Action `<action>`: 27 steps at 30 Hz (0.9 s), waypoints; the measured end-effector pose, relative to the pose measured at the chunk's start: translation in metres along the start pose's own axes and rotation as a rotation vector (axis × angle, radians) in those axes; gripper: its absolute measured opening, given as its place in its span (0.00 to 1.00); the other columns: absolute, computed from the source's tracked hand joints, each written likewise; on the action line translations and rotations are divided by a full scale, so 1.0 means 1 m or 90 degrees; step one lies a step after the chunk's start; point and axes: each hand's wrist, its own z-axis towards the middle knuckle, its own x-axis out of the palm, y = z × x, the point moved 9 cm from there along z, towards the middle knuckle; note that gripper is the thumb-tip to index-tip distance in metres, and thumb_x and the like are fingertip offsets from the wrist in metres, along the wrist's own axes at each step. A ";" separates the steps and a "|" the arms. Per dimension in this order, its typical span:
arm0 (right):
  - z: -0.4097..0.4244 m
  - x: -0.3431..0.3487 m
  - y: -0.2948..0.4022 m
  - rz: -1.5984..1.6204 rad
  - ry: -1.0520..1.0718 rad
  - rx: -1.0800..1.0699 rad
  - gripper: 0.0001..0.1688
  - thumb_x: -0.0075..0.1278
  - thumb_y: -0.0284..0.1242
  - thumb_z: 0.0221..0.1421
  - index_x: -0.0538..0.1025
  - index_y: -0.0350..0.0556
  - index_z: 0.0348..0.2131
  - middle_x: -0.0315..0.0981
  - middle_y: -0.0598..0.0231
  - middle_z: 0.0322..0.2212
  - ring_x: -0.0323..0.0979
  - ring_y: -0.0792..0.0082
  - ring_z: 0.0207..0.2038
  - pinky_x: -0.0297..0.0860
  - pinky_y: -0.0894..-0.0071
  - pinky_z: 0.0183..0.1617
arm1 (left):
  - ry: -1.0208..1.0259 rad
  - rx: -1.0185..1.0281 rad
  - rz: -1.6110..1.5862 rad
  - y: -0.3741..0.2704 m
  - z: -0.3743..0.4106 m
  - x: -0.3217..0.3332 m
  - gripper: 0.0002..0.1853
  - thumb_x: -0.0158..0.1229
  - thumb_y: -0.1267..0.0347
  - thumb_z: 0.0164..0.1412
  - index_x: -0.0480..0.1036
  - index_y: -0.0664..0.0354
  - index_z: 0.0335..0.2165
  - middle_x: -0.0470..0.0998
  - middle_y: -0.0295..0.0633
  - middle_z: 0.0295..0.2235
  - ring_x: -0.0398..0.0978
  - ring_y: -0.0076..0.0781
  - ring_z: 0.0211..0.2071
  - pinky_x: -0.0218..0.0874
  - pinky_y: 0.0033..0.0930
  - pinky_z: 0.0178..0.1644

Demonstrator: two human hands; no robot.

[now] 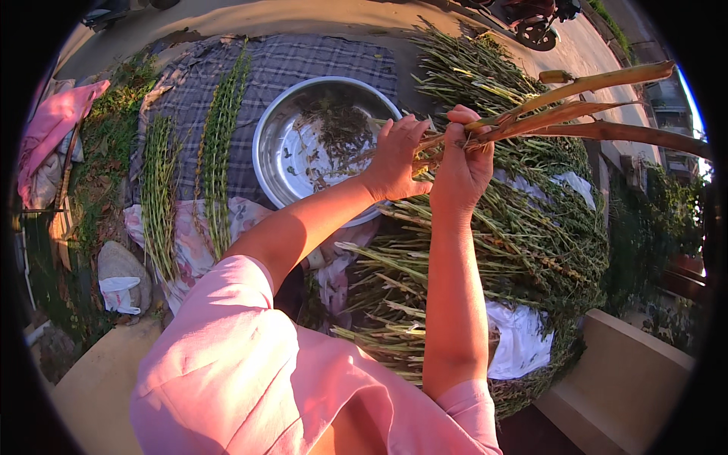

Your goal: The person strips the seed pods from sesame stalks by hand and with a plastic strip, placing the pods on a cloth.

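My right hand point(463, 165) grips several thick, dry plant stalks point(586, 116), whose cut ends point to the right. Just left of it, my left hand point(398, 159) has its fingers spread beside the thinner part of the same stalks; whether it touches them is hard to tell. Under and beyond the left hand, a metal basin point(270, 176) lies on a plaid cloth, with dark loose plant bits point(341, 125) inside. A large pile of cut green stems point(512, 227) spreads below and to the right of my hands.
Two narrow bundles of green stems point(224, 148) lie on the plaid cloth point(273, 57) and a floral cloth point(185, 227). White plastic bags point(520, 341) sit among the pile. A stone point(122, 261) and pink fabric point(57, 131) are at the left; a motorbike point(534, 28) stands at the top right.
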 end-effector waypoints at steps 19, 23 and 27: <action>-0.055 -0.075 0.264 -0.808 0.174 -0.346 0.24 0.51 0.18 0.36 0.71 0.41 0.39 0.65 0.54 0.41 0.64 0.56 0.44 0.61 0.61 0.48 | 0.030 0.171 0.061 -0.081 0.005 0.028 0.20 0.59 0.69 0.38 0.63 0.58 0.34 0.67 0.38 0.29 0.67 0.37 0.33 0.54 0.37 0.37; -0.053 -0.124 0.238 -1.175 0.331 -0.105 0.27 0.55 0.29 0.37 0.68 0.45 0.42 0.62 0.57 0.45 0.58 0.59 0.51 0.49 0.55 0.56 | 0.109 0.222 0.075 -0.118 -0.015 0.051 0.21 0.60 0.69 0.36 0.63 0.56 0.33 0.66 0.37 0.30 0.66 0.34 0.34 0.52 0.37 0.38; -0.082 -0.190 0.207 -1.297 0.490 0.339 0.27 0.53 0.34 0.39 0.66 0.47 0.42 0.66 0.61 0.39 0.59 0.61 0.48 0.48 0.59 0.57 | 0.202 0.264 0.070 -0.151 -0.031 0.066 0.20 0.59 0.71 0.35 0.64 0.55 0.33 0.65 0.37 0.32 0.66 0.35 0.34 0.51 0.37 0.40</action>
